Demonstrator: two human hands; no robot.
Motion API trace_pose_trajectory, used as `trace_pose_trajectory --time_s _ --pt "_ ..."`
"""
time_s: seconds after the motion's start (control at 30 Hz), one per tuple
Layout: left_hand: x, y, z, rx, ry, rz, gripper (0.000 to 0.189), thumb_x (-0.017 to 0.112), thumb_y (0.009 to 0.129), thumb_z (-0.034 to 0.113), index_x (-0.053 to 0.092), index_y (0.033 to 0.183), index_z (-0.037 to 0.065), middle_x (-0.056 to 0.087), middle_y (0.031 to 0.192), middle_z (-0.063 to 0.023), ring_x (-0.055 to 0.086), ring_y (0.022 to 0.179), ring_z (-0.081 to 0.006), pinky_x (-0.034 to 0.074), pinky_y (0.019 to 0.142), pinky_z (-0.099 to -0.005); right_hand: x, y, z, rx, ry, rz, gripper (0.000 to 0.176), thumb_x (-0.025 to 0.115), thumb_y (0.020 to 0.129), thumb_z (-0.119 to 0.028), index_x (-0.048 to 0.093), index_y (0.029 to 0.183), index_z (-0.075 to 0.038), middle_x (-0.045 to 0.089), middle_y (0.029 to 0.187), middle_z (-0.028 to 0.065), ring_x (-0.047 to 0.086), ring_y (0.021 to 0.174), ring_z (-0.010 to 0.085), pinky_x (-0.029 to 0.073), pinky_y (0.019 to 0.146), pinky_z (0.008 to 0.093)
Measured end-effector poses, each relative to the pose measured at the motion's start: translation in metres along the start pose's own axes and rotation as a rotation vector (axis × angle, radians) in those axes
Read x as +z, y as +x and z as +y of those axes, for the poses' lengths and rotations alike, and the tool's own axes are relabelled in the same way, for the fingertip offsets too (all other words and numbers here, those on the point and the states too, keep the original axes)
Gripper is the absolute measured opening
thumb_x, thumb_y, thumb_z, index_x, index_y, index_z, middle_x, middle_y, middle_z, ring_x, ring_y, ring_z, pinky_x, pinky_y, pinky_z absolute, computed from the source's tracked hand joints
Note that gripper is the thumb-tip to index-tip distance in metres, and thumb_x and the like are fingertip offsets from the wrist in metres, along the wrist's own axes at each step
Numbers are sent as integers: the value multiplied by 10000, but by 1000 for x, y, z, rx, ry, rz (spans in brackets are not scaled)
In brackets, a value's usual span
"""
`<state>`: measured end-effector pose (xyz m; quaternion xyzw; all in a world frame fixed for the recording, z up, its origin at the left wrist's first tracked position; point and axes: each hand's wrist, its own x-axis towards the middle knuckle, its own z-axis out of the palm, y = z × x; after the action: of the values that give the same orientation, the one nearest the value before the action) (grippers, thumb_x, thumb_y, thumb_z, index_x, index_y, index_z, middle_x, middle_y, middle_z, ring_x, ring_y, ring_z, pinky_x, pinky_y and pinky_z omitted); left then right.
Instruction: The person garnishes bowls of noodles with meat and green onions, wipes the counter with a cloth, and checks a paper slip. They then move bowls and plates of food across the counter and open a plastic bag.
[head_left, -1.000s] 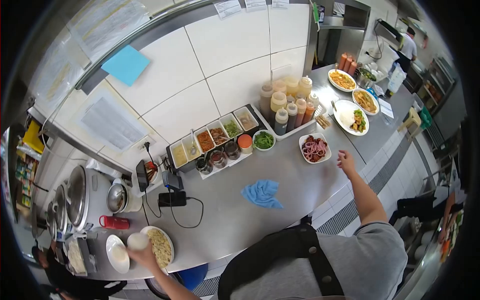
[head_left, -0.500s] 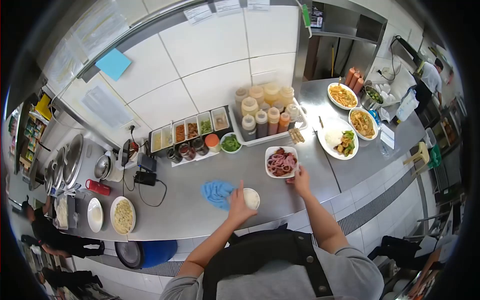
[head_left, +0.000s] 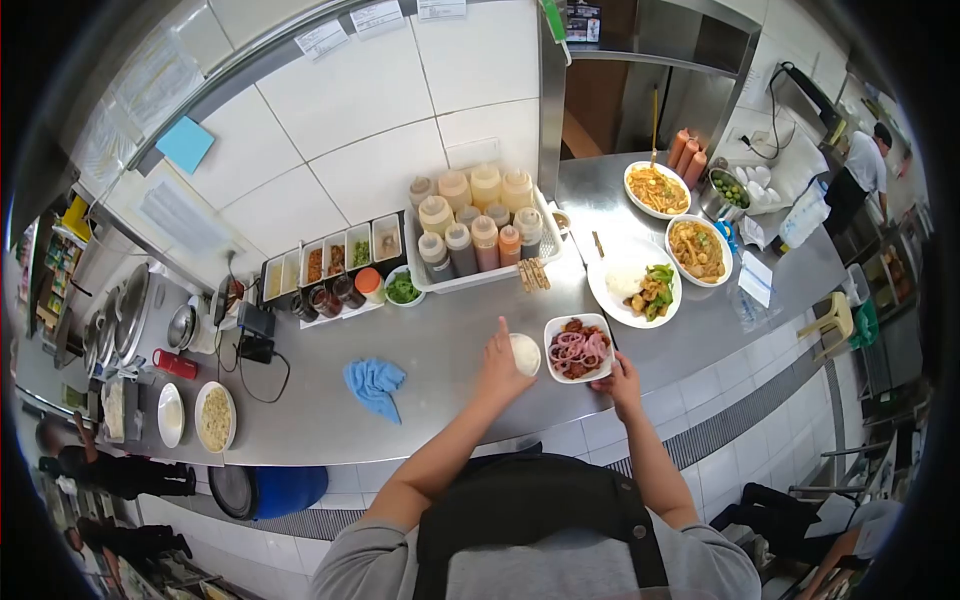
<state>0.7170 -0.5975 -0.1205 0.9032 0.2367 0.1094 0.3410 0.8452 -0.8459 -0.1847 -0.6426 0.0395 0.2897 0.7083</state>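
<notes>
My left hand (head_left: 502,366) is wrapped round the left side of a small bowl of white rice (head_left: 525,354) at the counter's front. Just right of it, my right hand (head_left: 621,380) grips the lower right rim of a square white bowl (head_left: 551,366) of browned pieces topped with pink onion rings (head_left: 582,350). The two bowls stand close side by side. Behind the square bowl lies a large white plate (head_left: 612,257) with rice and a vegetable stir-fry. A crumpled blue cloth (head_left: 374,388) rests on the steel counter (head_left: 450,350) to the left.
Sauce bottles fill a white basket (head_left: 480,284) by the wall, beside topping containers (head_left: 330,262) and a bowl of greens (head_left: 403,290). Noodle dishes (head_left: 698,250) sit at right. A black adapter (head_left: 256,347) and cable lie left. Other people (head_left: 862,172) are farther off.
My left hand and the rice bowl have moved right along the counter, away from the blue cloth and up to the square bowl. My right hand still holds the square bowl; the camera view has shifted.
</notes>
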Motion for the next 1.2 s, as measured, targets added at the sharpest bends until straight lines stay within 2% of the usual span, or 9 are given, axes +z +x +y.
trace_pose_trajectory --time_s 0.07,0.23,0.37,0.57,0.73,0.83,1.0,1.13,1.2 --pt "10 1 6 55 -27 65 1404 935 537 222 -26 1542 27 340 1422 -307 374 1299 -455 342 1105 -488 -14 8 -2 0 3 -6 385 433 1043 -218 442 1380 -34 660 1010 139 680 704 198 607 620 325" --pt "4 -30 -12 64 -89 73 1391 940 562 288 -15 1534 8 215 1505 -301 266 1376 -470 272 1148 -512 -43 13 5 -16 16 32 476 463 1033 -361 492 1349 -6 629 747 120 669 613 208 579 549 305" --pt "5 -70 -40 -40 -174 48 1342 922 602 321 10 1524 -26 174 1516 -308 237 1391 -475 247 1161 -511 -46 15 7 -57 71 60 425 473 1032 -328 529 1277 15 631 738 128 661 580 211 572 533 297" --pt "32 -94 -39 36 -57 66 1244 881 672 326 49 1515 -52 200 1481 -327 254 1380 -460 264 1154 -476 -41 15 30 -223 37 122 237 524 1010 -191 615 1074 18 617 687 92 627 542 160 523 489 270" --pt "40 -85 -37 114 -187 145 1237 873 681 310 31 1512 -54 155 1508 -319 209 1397 -459 247 1157 -488 -24 5 41 -470 -309 312 194 515 1007 -146 635 968 3 589 649 50 574 490 109 487 461 259" --pt "32 -88 -34 149 -134 140 1237 874 679 303 30 1511 -51 146 1517 -307 189 1410 -448 243 1163 -483 -18 5 40 -452 -342 375 189 516 1011 -145 629 958 -5 585 655 40 566 489 99 484 457 243" --pt "34 -85 -50 154 -220 162 1223 873 676 295 46 1508 -49 151 1521 -290 190 1414 -441 246 1164 -473 -31 15 35 -267 -166 214 194 500 1011 -137 612 1008 22 593 693 65 586 501 130 514 466 264" --pt "29 -87 -66 127 -437 159 1168 856 709 170 42 1535 27 188 1515 -255 320 1376 -383 326 1133 -475 -39 11 32 -213 -46 111 198 480 1013 -110 591 1059 48 618 821 102 636 626 152 563 572 265" --pt "20 -96 -91 40 -584 141 1100 825 737 108 76 1541 63 204 1519 -219 400 1321 -336 419 1062 -445 -33 6 41 -293 -14 180 188 484 1007 -87 587 1080 52 615 879 107 644 705 151 570 630 266"
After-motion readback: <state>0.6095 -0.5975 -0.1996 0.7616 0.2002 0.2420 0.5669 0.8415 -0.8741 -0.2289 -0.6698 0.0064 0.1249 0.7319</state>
